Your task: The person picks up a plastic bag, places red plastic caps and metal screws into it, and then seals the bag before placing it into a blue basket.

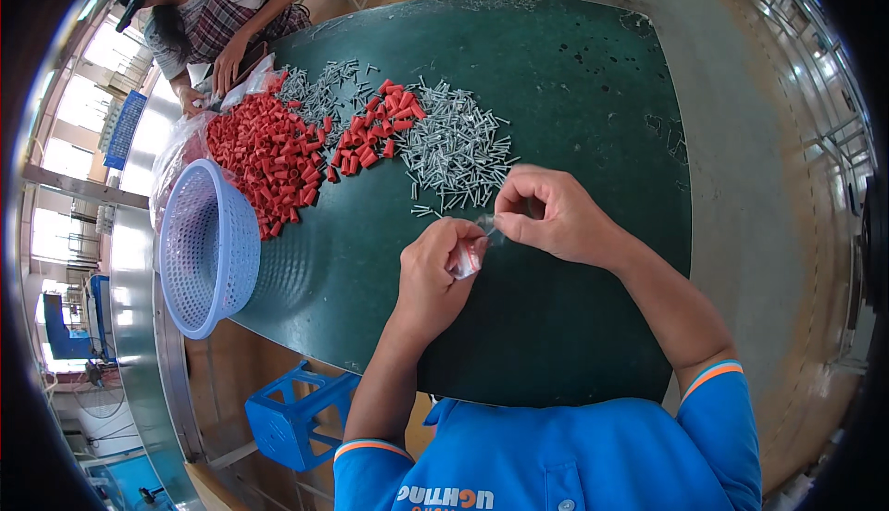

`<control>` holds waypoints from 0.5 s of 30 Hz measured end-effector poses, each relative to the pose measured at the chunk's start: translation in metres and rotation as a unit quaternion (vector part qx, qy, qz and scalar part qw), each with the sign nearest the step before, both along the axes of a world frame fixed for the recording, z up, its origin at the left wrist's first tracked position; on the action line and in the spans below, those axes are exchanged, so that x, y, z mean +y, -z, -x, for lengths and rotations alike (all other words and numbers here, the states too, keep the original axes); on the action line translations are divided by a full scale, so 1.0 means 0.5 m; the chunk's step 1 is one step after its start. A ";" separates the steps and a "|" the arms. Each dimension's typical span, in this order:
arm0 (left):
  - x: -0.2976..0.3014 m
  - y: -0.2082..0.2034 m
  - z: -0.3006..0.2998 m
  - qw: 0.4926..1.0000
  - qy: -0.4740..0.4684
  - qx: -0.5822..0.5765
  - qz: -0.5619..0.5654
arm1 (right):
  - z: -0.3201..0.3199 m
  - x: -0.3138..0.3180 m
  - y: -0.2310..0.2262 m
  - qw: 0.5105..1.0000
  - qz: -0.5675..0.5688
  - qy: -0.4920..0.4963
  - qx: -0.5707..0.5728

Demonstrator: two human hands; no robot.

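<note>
Over the near part of the green table (593, 326), my left hand (433, 266) is closed around a small clear zip bag (465, 261) with a red stripe. My right hand (560, 215) meets it from the right, thumb and forefinger pinched on a bit of clear plastic between the two hands. What the bag contains is hidden by my fingers. Just beyond my hands lies a pile of grey screws (458, 145), a few of them strayed toward my left hand. Red plastic sleeves (375, 131) lie in a smaller heap left of the screws.
A larger heap of red sleeves (269, 164) fills the table's left side, beside a light-blue perforated basket (208, 247) tilted at the edge. More screws (319, 94) lie farther back. A co-worker (227, 20) works at the far left corner. Below the table stands a blue stool (296, 418).
</note>
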State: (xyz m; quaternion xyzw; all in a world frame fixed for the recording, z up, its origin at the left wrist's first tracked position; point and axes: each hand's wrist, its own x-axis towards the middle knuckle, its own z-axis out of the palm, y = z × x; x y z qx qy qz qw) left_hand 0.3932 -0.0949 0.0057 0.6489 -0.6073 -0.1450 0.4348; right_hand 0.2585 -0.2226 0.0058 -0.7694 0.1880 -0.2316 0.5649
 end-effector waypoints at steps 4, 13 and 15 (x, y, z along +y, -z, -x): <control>0.009 -0.005 -0.005 0.992 0.000 0.126 -0.030 | 0.001 -0.011 -0.007 0.992 -0.108 -0.065 -0.027; 0.026 -0.008 -0.016 0.987 0.024 0.155 -0.027 | 0.016 -0.040 0.003 0.993 0.006 0.049 0.108; 0.033 0.001 -0.021 0.989 -0.022 0.142 -0.038 | 0.016 -0.045 0.002 0.978 0.079 0.145 0.128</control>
